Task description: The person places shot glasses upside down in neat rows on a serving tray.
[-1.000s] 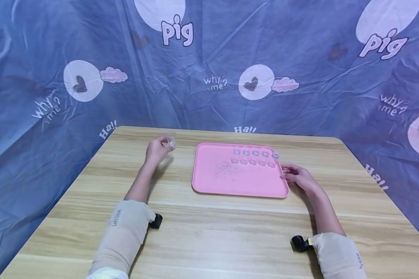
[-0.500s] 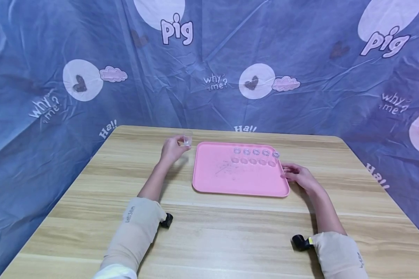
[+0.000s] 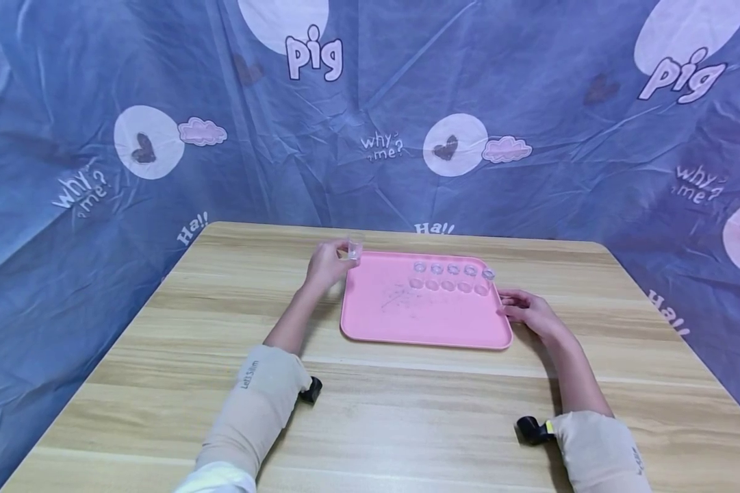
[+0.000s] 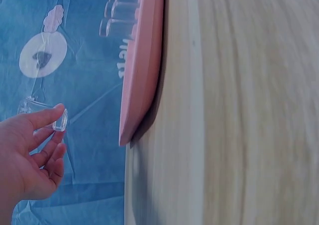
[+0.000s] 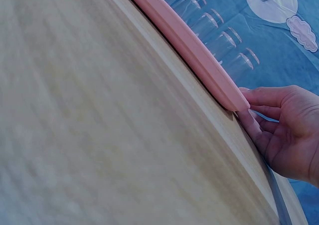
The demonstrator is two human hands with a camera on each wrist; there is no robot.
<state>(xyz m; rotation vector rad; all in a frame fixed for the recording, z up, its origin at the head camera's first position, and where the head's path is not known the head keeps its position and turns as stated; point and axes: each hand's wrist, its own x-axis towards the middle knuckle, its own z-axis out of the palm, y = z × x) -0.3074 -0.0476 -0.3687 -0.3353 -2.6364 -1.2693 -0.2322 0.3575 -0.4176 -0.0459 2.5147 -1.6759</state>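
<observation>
My left hand (image 3: 326,265) pinches a small clear cup (image 3: 355,249) between thumb and fingers, wide mouth upward. It is over the back left corner of the pink tray (image 3: 400,322). In the left wrist view the thumb lies near the cup's thick base (image 4: 60,120), apart from the tray's rim (image 4: 142,70). On the tray's back right side, several similar clear cups (image 3: 453,270) stand lined up. My right hand (image 3: 528,313) holds the tray's right edge; in the right wrist view its fingers (image 5: 269,94) and thumb meet at the rim.
The wooden table (image 3: 419,411) surrounds the tray, which lies flat on it. A blue printed curtain (image 3: 357,178) hangs behind the table's back edge and along its sides. Dark marks (image 3: 400,296) show on the tray's surface left of the cups.
My left hand has moved right with the clear cup, from left of the tray to over its back left corner. The right hand and the lined-up cups have stayed in place.
</observation>
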